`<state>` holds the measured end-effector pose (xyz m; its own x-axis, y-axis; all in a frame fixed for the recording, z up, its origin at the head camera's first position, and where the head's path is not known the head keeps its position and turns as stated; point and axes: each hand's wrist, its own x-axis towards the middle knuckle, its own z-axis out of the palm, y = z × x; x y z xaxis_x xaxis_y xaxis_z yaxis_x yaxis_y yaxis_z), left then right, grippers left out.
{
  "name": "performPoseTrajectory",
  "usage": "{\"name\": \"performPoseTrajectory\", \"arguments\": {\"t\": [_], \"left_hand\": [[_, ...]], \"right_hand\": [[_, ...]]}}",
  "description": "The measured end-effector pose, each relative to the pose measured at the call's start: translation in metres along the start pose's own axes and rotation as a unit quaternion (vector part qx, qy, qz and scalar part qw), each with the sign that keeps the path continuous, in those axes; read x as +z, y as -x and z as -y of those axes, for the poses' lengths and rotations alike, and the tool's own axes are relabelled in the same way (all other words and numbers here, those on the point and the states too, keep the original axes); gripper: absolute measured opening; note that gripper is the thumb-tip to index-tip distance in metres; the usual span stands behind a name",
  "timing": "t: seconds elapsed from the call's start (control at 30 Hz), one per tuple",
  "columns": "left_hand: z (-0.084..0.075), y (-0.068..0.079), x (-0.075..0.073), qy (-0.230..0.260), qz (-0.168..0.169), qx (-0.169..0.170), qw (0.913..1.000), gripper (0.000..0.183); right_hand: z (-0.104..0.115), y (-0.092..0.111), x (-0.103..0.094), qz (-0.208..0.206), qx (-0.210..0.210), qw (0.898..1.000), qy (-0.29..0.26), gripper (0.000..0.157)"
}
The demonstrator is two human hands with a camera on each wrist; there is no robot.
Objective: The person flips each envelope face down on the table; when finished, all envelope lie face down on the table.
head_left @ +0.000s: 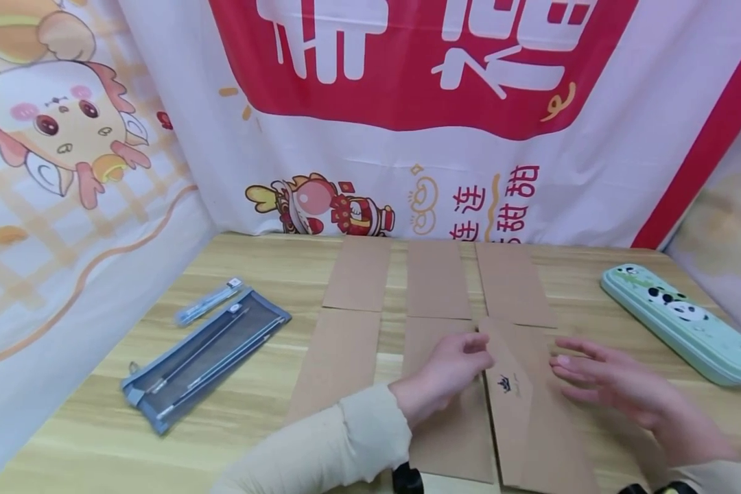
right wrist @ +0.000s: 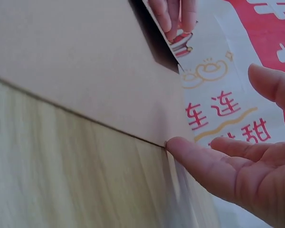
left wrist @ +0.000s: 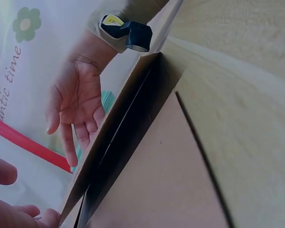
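Note:
A brown kraft-paper envelope [head_left: 534, 425] with a small black crown print lies at the front right of the table. My left hand [head_left: 444, 374] pinches its left edge near the far end. The left wrist view shows that edge raised, with a dark gap under the paper [left wrist: 128, 114]. Beside the envelope's right edge is my right hand [head_left: 617, 384], its fingers loosely extended and palm facing inward. In the right wrist view, a fingertip of that hand [right wrist: 247, 175] touches or nearly touches the paper's edge. Under my left forearm lies another brown paper piece [head_left: 447, 439].
More brown paper pieces [head_left: 357, 274] lie in two rows toward the back. Left stands a blue-grey mesh pencil pouch [head_left: 216, 357] with pencils inside, and beside it a slim light-blue pack [head_left: 210, 302]. A mint panda pencil case [head_left: 679, 319] lies right. A printed cloth [head_left: 358, 151] hangs behind.

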<state>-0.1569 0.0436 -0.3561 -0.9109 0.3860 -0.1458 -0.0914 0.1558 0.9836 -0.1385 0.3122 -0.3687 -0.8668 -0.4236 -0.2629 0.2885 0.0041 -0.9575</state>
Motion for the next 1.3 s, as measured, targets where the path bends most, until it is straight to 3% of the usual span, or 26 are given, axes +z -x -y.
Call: {"name": "performPoseTrajectory", "arguments": {"t": [0.17,0.37,0.67,1.03,1.3], "left_hand": [[-0.004,0.004,-0.009,-0.008,0.001,0.015,0.9999,0.044],[-0.004,0.006,-0.019,-0.008,-0.006,0.034,0.9994,0.046],[-0.007,0.008,-0.028,0.01,-0.015,0.063,0.9979,0.05],[-0.017,0.007,-0.024,-0.026,-0.019,0.1,0.9944,0.054],[-0.024,0.004,-0.015,0.005,0.009,0.112,0.9936,0.052]], "right_hand": [[0.0,-0.005,0.008,0.01,-0.007,1.0,-0.011,0.028],[0.001,-0.016,0.022,-0.001,-0.004,1.0,0.018,0.056],[0.001,-0.029,0.038,-0.001,-0.017,0.999,0.042,0.066],[0.001,-0.034,0.046,0.021,-0.025,0.999,0.022,0.063],[-0.001,-0.037,0.05,0.017,-0.028,0.999,-0.006,0.057]]}}
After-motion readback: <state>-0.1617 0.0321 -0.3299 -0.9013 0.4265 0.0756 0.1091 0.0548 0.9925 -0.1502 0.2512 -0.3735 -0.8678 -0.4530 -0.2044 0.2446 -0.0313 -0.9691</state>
